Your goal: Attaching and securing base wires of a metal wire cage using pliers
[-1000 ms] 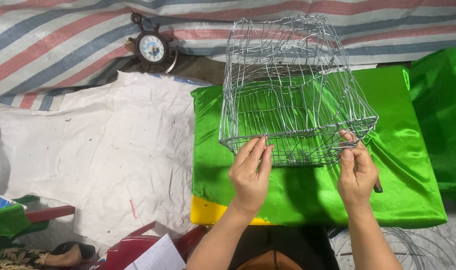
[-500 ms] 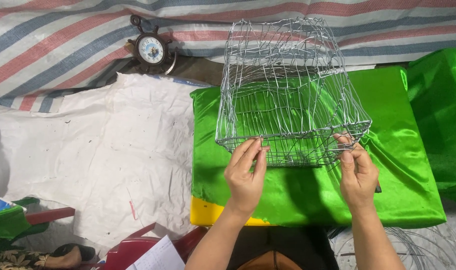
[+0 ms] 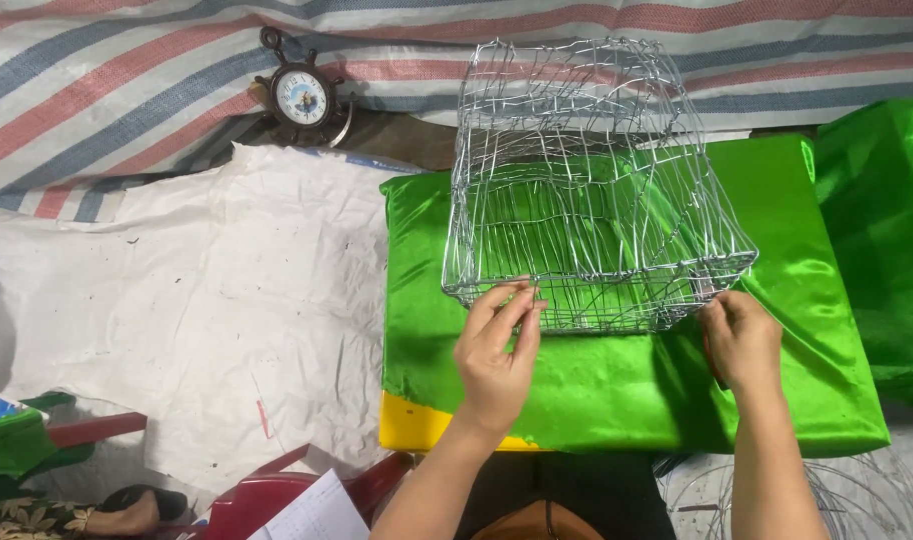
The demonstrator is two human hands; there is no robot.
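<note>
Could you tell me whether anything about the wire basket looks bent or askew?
Yes. The wire basket on the green cloth is lopsided: its wires run wavy and uneven, and its walls lean.

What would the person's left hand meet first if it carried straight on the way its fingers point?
The left hand points up and away, its fingertips already at the near bottom edge of the wire cage. So the cage's wire comes first, probably the near side's mesh; depth is hard to judge from one view.
</note>
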